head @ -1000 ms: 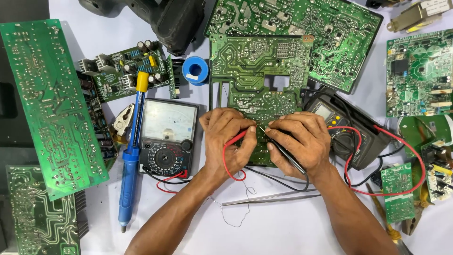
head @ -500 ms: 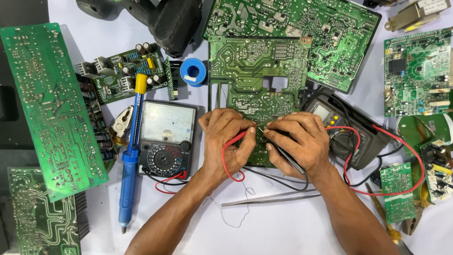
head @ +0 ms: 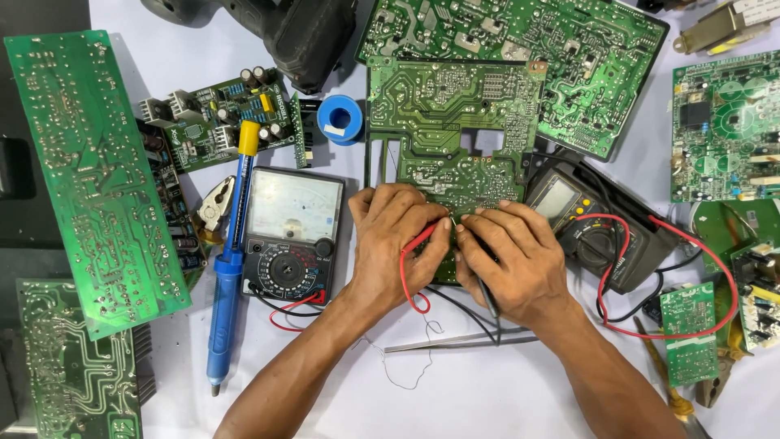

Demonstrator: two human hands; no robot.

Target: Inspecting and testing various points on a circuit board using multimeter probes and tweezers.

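While the left hand (head: 398,244) pinches the red probe (head: 418,240) and the right hand (head: 508,260) grips a black one, apparently, both tips should stay steady on the board (head: 451,114).

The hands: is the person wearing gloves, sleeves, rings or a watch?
No gloves. The left hand and the right hand are both bare, with short nails. Both forearms are bare too, with no sleeves as far as the picture shows. No rings, watch or bracelet can be seen on the fingers or wrists.
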